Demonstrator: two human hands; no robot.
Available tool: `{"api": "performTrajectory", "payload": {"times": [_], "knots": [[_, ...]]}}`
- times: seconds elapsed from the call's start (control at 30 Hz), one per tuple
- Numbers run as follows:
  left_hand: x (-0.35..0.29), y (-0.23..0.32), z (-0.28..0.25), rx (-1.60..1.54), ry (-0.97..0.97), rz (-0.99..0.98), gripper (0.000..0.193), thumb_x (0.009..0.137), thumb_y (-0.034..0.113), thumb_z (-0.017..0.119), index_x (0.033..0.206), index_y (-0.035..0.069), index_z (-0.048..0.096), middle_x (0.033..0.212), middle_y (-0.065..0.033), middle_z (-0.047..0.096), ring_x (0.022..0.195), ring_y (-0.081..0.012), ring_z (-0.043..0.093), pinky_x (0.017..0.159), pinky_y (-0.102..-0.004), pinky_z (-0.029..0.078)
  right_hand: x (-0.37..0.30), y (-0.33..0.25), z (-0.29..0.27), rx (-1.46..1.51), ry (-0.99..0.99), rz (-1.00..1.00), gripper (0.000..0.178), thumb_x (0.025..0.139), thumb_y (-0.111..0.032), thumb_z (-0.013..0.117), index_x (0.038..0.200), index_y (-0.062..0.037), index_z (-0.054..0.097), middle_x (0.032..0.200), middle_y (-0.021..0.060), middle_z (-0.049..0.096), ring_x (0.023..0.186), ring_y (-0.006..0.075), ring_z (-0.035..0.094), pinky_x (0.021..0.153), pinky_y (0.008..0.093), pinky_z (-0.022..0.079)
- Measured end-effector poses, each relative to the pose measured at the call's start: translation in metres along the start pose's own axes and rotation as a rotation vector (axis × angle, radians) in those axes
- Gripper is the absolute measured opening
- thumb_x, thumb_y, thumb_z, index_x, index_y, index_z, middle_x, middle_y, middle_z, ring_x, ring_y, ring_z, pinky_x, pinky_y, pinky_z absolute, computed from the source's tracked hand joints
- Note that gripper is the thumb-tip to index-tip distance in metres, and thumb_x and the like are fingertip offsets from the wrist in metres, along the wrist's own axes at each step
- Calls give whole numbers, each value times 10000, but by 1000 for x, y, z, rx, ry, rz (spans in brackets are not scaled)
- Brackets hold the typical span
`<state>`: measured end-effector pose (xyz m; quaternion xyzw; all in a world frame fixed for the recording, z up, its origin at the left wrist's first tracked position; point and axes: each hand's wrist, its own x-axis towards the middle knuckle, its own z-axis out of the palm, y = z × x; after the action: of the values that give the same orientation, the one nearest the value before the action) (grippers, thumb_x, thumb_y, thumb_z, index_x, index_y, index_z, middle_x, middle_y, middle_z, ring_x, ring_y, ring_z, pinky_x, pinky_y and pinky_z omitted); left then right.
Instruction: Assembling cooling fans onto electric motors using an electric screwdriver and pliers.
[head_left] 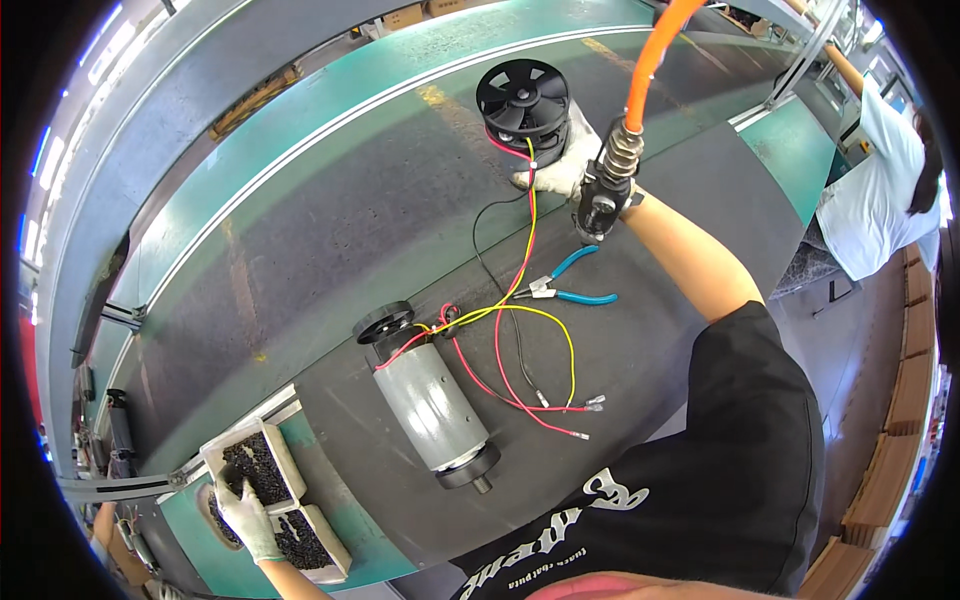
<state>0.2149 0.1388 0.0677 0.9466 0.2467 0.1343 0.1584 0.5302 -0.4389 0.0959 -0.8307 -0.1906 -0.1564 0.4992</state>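
My right hand (568, 168), in a white glove, is closed round a motor body below a black fan (522, 97) at the far side of the bench. Red, yellow and black wires (530, 240) hang from that motor toward me. At the lower left my left hand (247, 520), also gloved, dips into a white bin (287, 455) of small black parts. Its fingers are bent together, the tips lost among the parts. Between the hands a grey cylindrical motor (428, 405) lies on the dark mat, with a black wheel-like end and its own wires.
Blue-handled pliers (575, 290) lie on the mat among the wires. A black tool on an orange air hose (655, 60) hangs in front of my right wrist. A second bin (330, 545) stands beside the first. A conveyor (330, 210) runs behind; another person (880, 180) is at right.
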Motion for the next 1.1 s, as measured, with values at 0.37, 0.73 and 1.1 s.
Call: {"api": "performTrajectory", "payload": {"times": [0.37, 0.73, 1.1], "knots": [[-5, -9, 4, -7, 14, -55, 344, 850, -18, 586, 1193, -25, 579, 1159, -175, 629, 1070, -301, 593, 1002, -366, 413, 7, 35, 1, -183, 28, -122, 988, 539, -177, 850, 1375, -46, 341, 1288, 116, 546, 1183, 230, 546, 1045, 363, 429], [3, 2, 2, -39, -40, -20, 342, 882, 12, 584, 1220, -43, 577, 1184, -161, 635, 1074, -250, 606, 988, -342, 434, 124, 58, 12, -143, -150, 162, 718, 647, -415, 847, 1161, 24, 606, 986, 141, 684, 872, 231, 652, 767, 340, 525], [-4, -8, -3, -205, -2, -110, 376, 895, -17, 562, 1269, -48, 536, 1185, -150, 610, 1100, -234, 575, 994, -330, 439, 118, 121, -26, -234, -163, 142, 429, 965, -391, 521, 1140, -25, 660, 997, 108, 700, 906, 241, 660, 783, 357, 515]]}}
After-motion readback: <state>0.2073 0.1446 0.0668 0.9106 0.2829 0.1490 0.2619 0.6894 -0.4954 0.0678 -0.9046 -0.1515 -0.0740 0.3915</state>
